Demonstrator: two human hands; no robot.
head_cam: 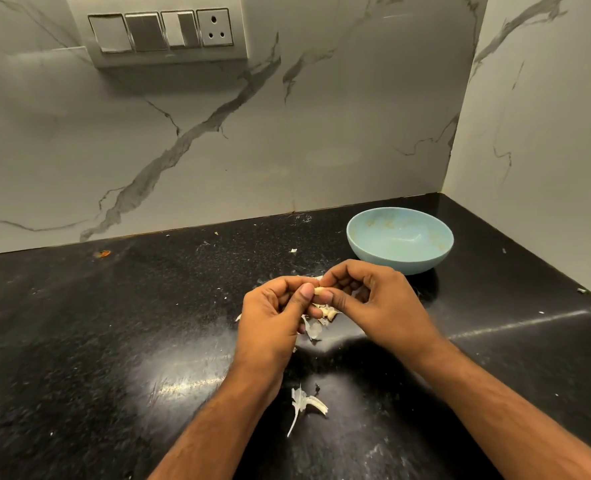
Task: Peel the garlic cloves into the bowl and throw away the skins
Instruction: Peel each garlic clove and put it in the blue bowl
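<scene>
A small pale garlic clove (319,290) is pinched between the fingertips of both hands above the black counter. My left hand (273,313) curls round it from the left, thumb on top. My right hand (366,299) pinches it from the right with curled fingers. Under the hands lie more garlic pieces (328,312) and thin white skins (313,330), partly hidden. A larger torn skin (304,403) lies nearer me between my forearms. The light blue bowl (400,261) stands behind my right hand; a small pale piece shows inside it.
The black stone counter (114,323) carries scattered skin flecks. Marble walls meet in a corner at the back right. A switch panel with a socket (162,29) hangs on the wall at upper left. An orange scrap (103,253) lies near the back edge.
</scene>
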